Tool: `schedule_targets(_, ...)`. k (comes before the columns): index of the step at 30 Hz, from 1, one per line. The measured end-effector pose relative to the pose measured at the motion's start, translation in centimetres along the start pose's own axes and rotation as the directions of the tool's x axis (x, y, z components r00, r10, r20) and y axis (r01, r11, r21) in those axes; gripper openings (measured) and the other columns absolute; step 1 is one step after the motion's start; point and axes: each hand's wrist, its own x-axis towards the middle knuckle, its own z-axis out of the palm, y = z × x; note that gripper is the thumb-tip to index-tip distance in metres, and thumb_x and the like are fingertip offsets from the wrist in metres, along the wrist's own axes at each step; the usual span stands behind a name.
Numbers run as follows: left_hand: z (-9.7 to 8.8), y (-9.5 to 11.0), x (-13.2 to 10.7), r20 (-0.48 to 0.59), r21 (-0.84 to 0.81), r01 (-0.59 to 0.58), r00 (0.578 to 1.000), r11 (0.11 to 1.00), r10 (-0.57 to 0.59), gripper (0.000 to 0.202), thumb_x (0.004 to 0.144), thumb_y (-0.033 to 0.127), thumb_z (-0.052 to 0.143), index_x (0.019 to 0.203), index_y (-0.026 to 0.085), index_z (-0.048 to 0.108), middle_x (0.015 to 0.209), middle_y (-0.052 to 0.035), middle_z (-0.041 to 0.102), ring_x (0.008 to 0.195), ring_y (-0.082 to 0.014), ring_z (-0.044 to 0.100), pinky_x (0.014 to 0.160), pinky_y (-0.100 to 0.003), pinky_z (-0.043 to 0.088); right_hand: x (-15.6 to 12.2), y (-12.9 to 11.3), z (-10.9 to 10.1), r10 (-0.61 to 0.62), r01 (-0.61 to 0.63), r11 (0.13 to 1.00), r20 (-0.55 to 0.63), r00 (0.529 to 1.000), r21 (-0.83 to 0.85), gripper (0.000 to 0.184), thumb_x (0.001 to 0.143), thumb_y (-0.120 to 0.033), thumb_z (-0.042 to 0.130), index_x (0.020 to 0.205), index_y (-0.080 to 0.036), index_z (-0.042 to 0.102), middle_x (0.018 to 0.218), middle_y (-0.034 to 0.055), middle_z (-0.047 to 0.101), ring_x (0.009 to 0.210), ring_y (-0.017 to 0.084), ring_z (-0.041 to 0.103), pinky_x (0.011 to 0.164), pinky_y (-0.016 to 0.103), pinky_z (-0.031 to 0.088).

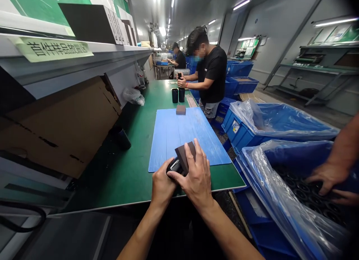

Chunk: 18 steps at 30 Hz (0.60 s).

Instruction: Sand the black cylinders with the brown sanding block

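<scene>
Curling inward, left hand [163,182] grasping glossy black piece [174,167], right hand [198,174] gripping brown block [181,155]

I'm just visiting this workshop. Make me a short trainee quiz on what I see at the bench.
1. True or false: the camera wearer's right hand is empty.
2. Multiple choice: which of these lies on the blue mat? (a) a plastic bag; (b) a loose brown block; (c) a cardboard sheet.
3. Fill in: the wearer's left hand grips a glossy piece coloured ___.

Key: 1. False, it holds another brown block; 2. b; 3. black.
</scene>
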Motion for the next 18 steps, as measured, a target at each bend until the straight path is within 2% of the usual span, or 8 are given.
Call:
schedule_targets(2,-0.1,0.1,0.0,-0.002,0.0,0.015,1.0,1.0,-0.015,0.048,0.074,0.019,0.072,0.122,0.02,0.068,0.119,-0.0066,0.075,0.104,-0.0259,0.074,0.096,-0.036,0.058,0.3,0.5,0.3,0.026,-0.026,0.999,0.003,1.0,0.026,0.099,0.077,-0.069,0.07,0.156,-0.024,0.032,0.165,0.0152,0.021,0.144,0.038,0.033,0.111,0.054,0.037)
schedule_targets(6,-0.1,0.5,0.2,-0.011,0.036,0.036,0.999,0.999,-0.036,0.052,0.07,0.03,0.081,0.12,0.02,0.069,0.117,-0.0068,0.075,0.105,-0.027,0.073,0.097,-0.039,0.057,1.8,3.3,1.1,0.12,-0.118,0.992,-0.045,0.992,0.031,0.096,0.079,-0.072,0.067,0.155,-0.023,0.036,0.162,0.0166,0.027,0.14,0.039,0.038,0.109,0.054,0.039)
schedule_targets(12,-0.4,0.7,0.1,-0.011,0.019,0.062,0.998,0.998,-0.061,0.054,0.071,0.033,0.082,0.121,0.021,0.069,0.114,-0.0065,0.076,0.104,-0.0271,0.072,0.095,-0.039,0.057,4.9,8.3,1.4,0.196,-0.198,0.98,-0.112,0.974,-0.006,0.088,0.083,-0.07,0.063,0.152,-0.021,0.041,0.161,0.0161,0.03,0.143,0.039,0.035,0.113,0.056,0.035)
schedule_targets(15,-1.1,0.5,0.1,-0.004,-0.056,0.065,0.998,0.996,-0.065,0.057,0.073,0.035,0.083,0.126,0.023,0.066,0.12,-0.0062,0.073,0.112,-0.0268,0.069,0.1,-0.038,0.055,5.3,10.3,1.3,0.283,-0.255,0.951,-0.161,0.945,0.174,0.086,0.083,-0.07,0.063,0.149,-0.018,0.045,0.157,0.0167,0.037,0.143,0.035,0.038,0.117,0.051,0.033)
schedule_targets(18,-1.6,0.3,0.0,-0.006,-0.134,0.065,0.998,0.989,-0.066,0.06,0.073,0.035,0.084,0.128,0.024,0.065,0.125,-0.006,0.071,0.117,-0.0264,0.067,0.101,-0.037,0.054,4.7,11.1,1.0,0.333,-0.265,0.907,-0.176,0.926,0.326,0.08,0.086,-0.068,0.06,0.146,-0.016,0.05,0.15,0.0165,0.047,0.139,0.03,0.045,0.118,0.045,0.034)
